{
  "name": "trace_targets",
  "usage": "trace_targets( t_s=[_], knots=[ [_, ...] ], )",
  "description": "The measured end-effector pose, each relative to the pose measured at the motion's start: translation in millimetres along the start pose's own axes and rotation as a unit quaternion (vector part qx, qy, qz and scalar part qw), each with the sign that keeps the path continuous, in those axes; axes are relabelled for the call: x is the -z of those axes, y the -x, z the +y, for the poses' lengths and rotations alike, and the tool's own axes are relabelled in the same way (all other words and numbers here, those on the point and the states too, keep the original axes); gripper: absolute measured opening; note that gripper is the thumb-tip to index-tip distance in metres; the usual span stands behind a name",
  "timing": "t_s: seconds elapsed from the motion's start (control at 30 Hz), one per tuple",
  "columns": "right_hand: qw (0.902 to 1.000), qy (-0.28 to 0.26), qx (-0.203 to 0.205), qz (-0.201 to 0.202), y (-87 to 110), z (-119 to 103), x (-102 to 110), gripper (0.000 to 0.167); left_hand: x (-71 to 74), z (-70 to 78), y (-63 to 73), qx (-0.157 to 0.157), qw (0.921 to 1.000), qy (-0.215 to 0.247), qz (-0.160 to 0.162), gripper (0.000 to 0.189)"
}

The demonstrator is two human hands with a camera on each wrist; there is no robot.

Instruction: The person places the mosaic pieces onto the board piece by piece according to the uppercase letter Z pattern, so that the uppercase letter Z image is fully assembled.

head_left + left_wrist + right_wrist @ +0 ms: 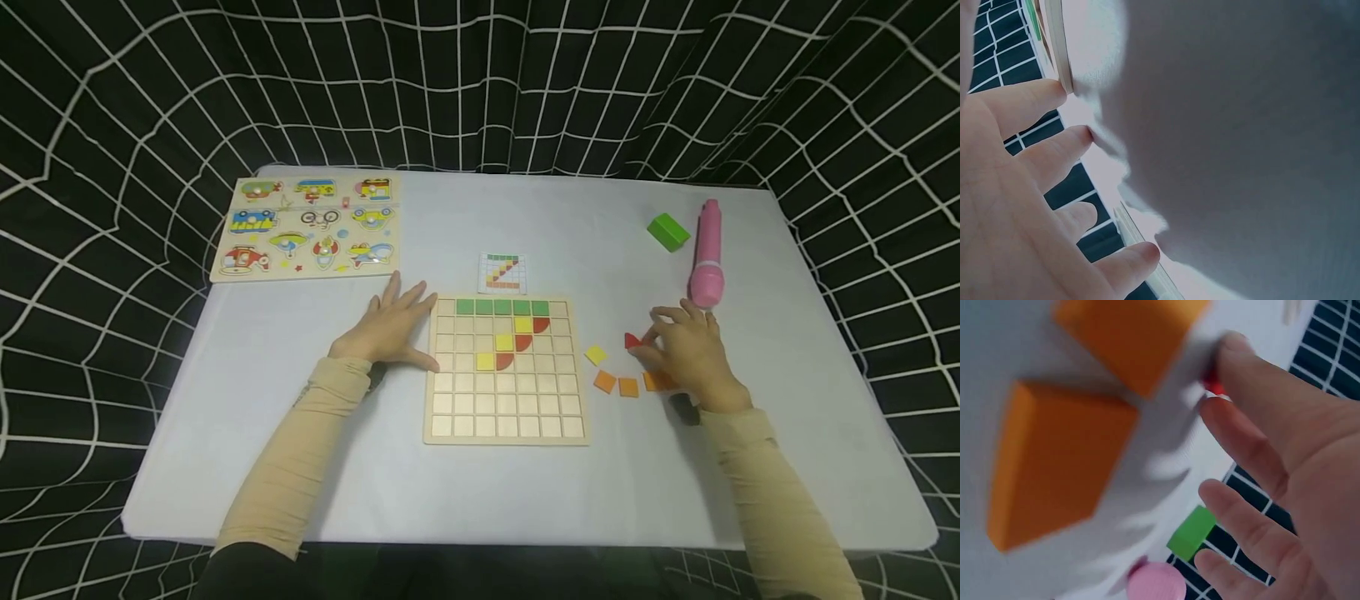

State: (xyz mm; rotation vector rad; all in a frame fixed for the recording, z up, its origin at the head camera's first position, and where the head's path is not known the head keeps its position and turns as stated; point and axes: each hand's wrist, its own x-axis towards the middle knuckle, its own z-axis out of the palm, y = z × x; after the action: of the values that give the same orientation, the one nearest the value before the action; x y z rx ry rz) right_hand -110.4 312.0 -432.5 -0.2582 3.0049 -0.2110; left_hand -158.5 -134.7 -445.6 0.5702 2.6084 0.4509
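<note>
A wooden grid board (pixel 507 405) lies in front of me, with a row of green squares (pixel 503 307) near its top. Below them, yellow squares (pixel 504 342) and red quarter-round pieces (pixel 523 342) step diagonally down to the left. My left hand (pixel 386 329) rests at the board's left edge, fingers spread and thumb and index fingertips right at the side. To the right of the board, my right hand (pixel 692 354) pinches a small red piece (pixel 1213 384) between thumb and index finger, close over the table. Its other fingers are loosely bent.
Several orange squares (pixel 628 387) and one yellow piece (pixel 596 355) lie right of the board. A pattern card (pixel 503 273) lies behind it. A vehicle puzzle board (pixel 306 223) occupies the back left; a green block (pixel 668 232) and a pink bottle-like object (pixel 708 258) are back right.
</note>
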Motion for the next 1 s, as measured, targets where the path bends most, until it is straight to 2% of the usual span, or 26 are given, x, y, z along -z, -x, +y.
trace_targets(
  t_s=[0.1,0.27,0.43,0.63,0.83,1.0],
  knots=[
    [1.0,-0.002,0.003,0.007,-0.3,-1.4,-0.3,0.031,0.5,-0.4,0.2,0.0,1.0,-0.001,0.001,0.123],
    [0.9998,-0.008,0.013,-0.011,-3.9,1.0,2.3,0.026,1.3,0.1,0.7,0.001,1.0,0.003,0.001,0.122],
    [0.9976,0.018,0.052,-0.043,-9.1,1.8,5.8,0.041,1.5,0.5,1.4,0.004,1.0,0.004,0.001,0.122],
    [0.9973,0.028,0.055,-0.041,-12.4,2.5,5.9,0.03,1.5,0.3,2.2,0.003,1.0,0.008,0.001,0.122],
    [0.9954,0.033,0.082,-0.039,-13.6,0.5,7.4,0.035,1.8,-0.2,2.2,0.001,1.0,0.009,0.003,0.122],
    [0.9931,0.021,0.107,-0.044,-13.5,-1.3,5.8,0.032,0.5,-1.2,1.4,0.0,1.0,0.009,0.003,0.122]
  ],
)
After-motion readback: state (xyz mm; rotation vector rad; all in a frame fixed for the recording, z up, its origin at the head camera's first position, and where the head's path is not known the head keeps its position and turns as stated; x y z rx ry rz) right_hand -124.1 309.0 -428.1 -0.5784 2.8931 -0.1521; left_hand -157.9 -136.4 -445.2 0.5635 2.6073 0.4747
